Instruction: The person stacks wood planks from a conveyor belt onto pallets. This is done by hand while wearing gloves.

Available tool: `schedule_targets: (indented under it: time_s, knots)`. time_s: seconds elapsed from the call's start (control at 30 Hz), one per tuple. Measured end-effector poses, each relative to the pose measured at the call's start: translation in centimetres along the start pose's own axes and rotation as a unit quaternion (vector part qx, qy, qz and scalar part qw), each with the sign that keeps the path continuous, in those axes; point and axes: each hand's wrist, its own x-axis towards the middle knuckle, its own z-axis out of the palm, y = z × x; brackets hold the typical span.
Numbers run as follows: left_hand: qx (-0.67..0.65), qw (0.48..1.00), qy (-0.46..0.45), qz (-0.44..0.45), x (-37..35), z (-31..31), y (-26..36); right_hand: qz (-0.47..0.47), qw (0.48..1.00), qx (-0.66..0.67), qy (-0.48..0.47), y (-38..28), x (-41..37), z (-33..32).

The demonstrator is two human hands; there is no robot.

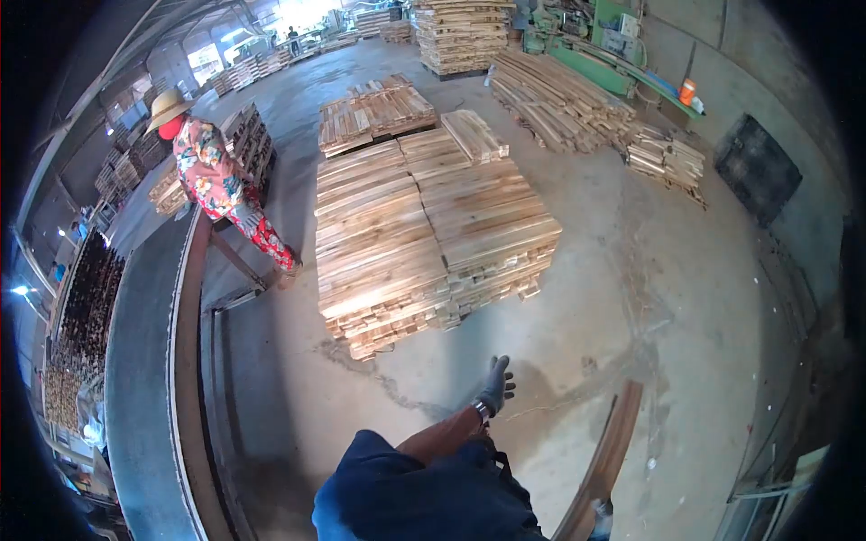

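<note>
My left hand (495, 386), in a dark grey glove with a watch at the wrist, reaches forward over the floor. Its fingers are spread and nothing is in them. Beyond it stands a large stack of wooden boards (379, 234), apart from the hand. At the bottom edge, my right hand (602, 521) shows only as a blurred grey glove against the side of a long brown wooden board (606, 451). It grips this board low down, beside my body. A second thin strip seems to lie along the board's left side.
Left of me runs a long dark conveyor-like surface (144, 361) with a metal edge. A person in a straw hat and floral clothes (212, 171) stands beyond it. More boards (564, 99) lie at the back right, near a green machine (591, 68). A dark panel (758, 169) leans on the wall.
</note>
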Motion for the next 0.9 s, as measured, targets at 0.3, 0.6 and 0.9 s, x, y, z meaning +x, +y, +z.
schedule_targets:
  time_s: [0.3,0.6,0.9]
  knots:
    - [0.347,0.918,-0.192,-0.032,21.4,15.2,4.0,0.063,0.991,0.026,0.112,-10.1,14.6,2.7]
    - [0.501,0.841,0.021,-0.203,35.0,9.0,0.0,0.071,0.995,0.009,0.062,-27.3,36.9,-1.2]
    - [0.643,0.765,-0.045,0.004,43.0,15.5,2.2,0.002,0.991,-0.095,-0.097,-49.6,62.1,1.6]
